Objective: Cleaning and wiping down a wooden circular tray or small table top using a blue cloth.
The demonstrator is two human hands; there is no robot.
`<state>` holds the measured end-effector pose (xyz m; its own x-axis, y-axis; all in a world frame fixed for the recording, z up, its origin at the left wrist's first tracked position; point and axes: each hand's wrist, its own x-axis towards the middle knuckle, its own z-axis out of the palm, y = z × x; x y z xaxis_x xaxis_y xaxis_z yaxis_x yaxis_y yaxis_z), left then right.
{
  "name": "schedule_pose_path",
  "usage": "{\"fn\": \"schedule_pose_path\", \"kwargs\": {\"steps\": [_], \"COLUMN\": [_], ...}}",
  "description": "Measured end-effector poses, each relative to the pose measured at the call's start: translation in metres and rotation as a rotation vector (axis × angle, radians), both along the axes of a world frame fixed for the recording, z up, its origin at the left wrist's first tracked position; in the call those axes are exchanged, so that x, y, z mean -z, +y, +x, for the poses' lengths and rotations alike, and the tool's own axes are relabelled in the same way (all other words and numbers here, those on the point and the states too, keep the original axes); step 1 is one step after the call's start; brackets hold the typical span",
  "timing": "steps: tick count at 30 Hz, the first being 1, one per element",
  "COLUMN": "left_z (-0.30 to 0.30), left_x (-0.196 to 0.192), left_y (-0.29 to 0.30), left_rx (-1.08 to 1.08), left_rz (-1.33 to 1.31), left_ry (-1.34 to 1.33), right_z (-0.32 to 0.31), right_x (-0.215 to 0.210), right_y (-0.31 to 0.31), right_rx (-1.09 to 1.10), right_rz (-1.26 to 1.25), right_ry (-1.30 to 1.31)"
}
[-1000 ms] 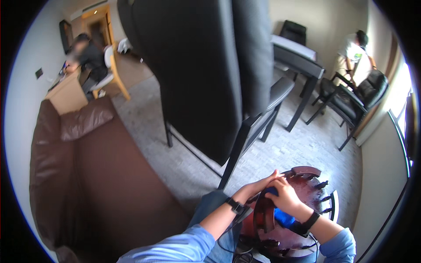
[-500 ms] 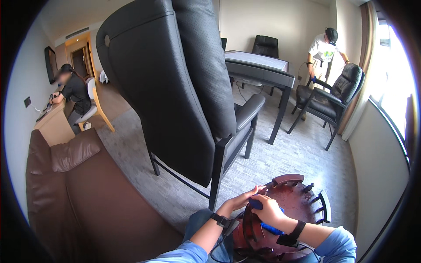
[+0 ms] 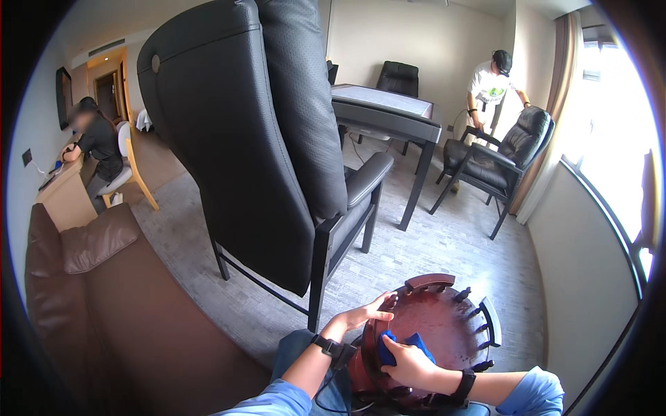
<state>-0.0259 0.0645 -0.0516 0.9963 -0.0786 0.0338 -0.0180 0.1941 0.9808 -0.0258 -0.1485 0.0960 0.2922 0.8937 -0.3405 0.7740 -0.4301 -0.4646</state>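
A round, dark red wooden piece (image 3: 444, 322) with a low curved railing on small turned posts is close in front of me, at my knees. My left hand (image 3: 366, 313) grips its left rim, fingers at a railing post and thumb reaching inward. In my right hand (image 3: 411, 366) is a blue cloth (image 3: 420, 344), bunched and pressed against the railing's inner left side. Part of the cloth is hidden under the fingers. Curved rail sections (image 3: 429, 281) show at the far and right edges, with bare posts between them.
A tall black leather chair (image 3: 229, 159) stands just ahead. To my left is a brown leather sofa (image 3: 139, 312). Farther off are a dark table (image 3: 388, 118), a black armchair (image 3: 496, 156) with a person (image 3: 491, 83) behind it, and another person (image 3: 104, 142) seated at a desk.
My right hand and the blue cloth have moved down along the railing. My left hand has closed in on the rim. The view has shifted slightly to the right.
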Motion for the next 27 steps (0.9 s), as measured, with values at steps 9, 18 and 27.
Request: {"fn": "schedule_pose_path", "kwargs": {"steps": [9, 18, 27], "left_z": [0.001, -0.002, 0.001], "left_x": [0.015, -0.017, -0.03], "left_y": [-0.009, -0.006, -0.016], "left_rx": [-0.043, -0.098, -0.15], "left_rz": [-0.011, 0.06, 0.02], "left_ry": [0.048, -0.007, 0.035], "right_z": [-0.002, -0.023, -0.001], "right_x": [0.032, 0.003, 0.007], "right_y": [0.025, -0.009, -0.002], "right_rx": [0.126, -0.149, -0.063], "right_rz": [0.147, -0.041, 0.11], "right_ry": [-0.016, -0.212, -0.06]}}
